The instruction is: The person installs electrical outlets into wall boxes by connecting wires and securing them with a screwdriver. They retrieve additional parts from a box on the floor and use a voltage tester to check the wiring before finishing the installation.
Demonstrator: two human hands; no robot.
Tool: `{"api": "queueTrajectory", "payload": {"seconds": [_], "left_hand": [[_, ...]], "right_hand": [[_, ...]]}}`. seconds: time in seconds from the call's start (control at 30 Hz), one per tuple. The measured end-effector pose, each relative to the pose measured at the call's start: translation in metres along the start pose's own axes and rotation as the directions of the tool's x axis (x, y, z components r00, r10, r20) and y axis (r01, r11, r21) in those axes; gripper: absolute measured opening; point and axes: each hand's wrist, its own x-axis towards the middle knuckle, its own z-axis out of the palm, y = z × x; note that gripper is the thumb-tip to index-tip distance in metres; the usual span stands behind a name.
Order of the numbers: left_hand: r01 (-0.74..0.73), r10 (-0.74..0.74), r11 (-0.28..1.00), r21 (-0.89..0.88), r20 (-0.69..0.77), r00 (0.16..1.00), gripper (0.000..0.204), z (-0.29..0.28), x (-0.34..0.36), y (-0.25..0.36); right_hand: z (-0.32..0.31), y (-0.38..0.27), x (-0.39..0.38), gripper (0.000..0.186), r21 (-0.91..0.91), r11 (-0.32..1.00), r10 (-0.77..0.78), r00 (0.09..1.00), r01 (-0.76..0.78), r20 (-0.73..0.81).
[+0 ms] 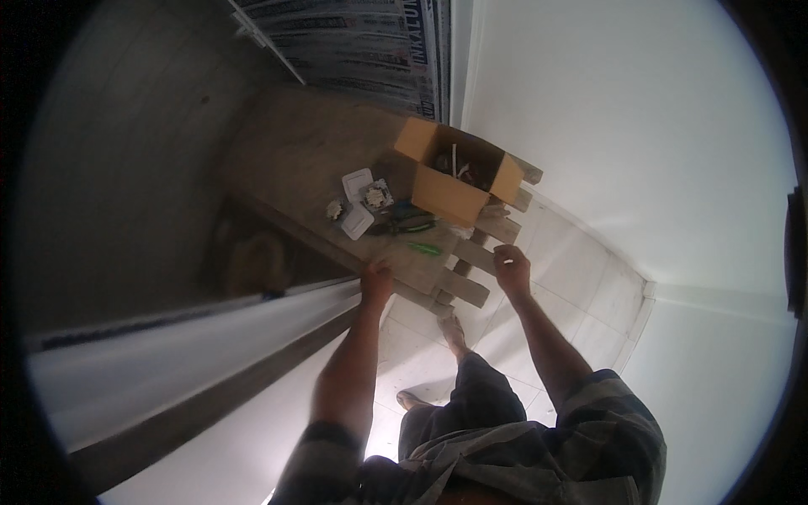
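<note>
My left hand (pixel 376 278) is at the near edge of a brown wooden board (pixel 295 151), its fingers curled; what they hold, if anything, is hidden. My right hand (pixel 511 268), fingers curled, is by protruding wooden slats (pixel 475 257); whether anything small is in it I cannot tell. On the board lie two white plastic plates (pixel 358 220) beside small electrical fittings (pixel 375 195), dark-handled pliers (pixel 404 225) and a green-handled tool (pixel 425 249). An open cardboard box (pixel 446 198) holds cables and other items I cannot make out.
White walls (pixel 589 101) rise at the right, above a pale tiled floor (pixel 564 269) where my feet stand. A long pale rail (pixel 168 370) runs at the lower left beside a dark opening. A dark panel with protective film (pixel 362 46) stands at the back.
</note>
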Motion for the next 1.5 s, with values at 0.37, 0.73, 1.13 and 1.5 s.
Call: {"api": "queueTrajectory", "payload": {"seconds": [0.37,0.73,1.13,1.5], "left_hand": [[-0.131,0.158,0.896,0.424,-0.029,0.987,0.028,-0.002,-0.161,0.054],[0.081,-0.225,0.607,0.791,0.073,0.972,0.015,-0.115,-0.442,-0.089],[0.566,-0.564,0.803,-0.186,-0.541,0.624,0.039,-0.004,-0.765,-0.185],[-0.059,-0.932,-0.117,-0.991,0.089,0.351,0.078,0.228,-0.903,-0.241]], "right_hand": [[0.063,-0.032,-0.054,0.014,0.106,0.994,-0.053,0.952,0.022,0.303],[0.043,0.046,-0.125,0.016,-0.036,0.982,0.153,0.659,-0.187,0.737],[0.020,-0.006,-0.301,0.006,-0.504,0.860,0.453,0.341,0.077,0.824],[0.064,-0.088,-0.506,0.006,-0.265,0.822,0.333,-0.049,0.504,0.942]]}}
